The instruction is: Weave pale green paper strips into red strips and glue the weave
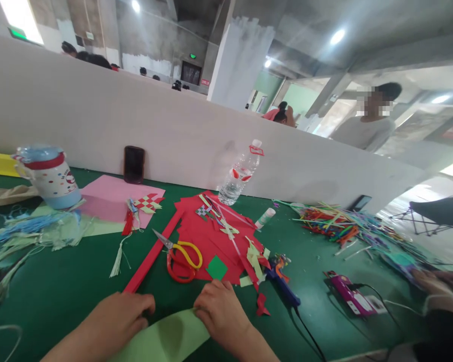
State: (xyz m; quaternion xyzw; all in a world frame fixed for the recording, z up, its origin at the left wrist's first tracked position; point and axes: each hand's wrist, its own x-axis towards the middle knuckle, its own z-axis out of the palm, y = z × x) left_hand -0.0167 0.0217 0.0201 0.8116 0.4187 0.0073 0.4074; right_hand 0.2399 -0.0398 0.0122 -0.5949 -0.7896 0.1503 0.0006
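Observation:
A sheet of light green paper (166,338) curves up between my two hands at the table's front edge. My right hand (222,312) is closed on its upper right corner. On the left side, my left hand (111,322) has curled fingers gripping the sheet, its lower part out of frame. Just beyond lie scissors (181,256) with one yellow and one red handle. A long red paper strip (151,255) runs away from near my left hand. Red paper sheets (196,229) are piled ahead, with a small green paper square (216,268) above my right hand.
A water bottle (238,176), glue stick (265,218) and phone (134,165) stand by the partition. A blue glue gun (283,286) trails a cord. Left are a water jug (53,181) and tassels (22,236); right, coloured strips (332,221), a purple device (351,294) and another person's hand (430,284).

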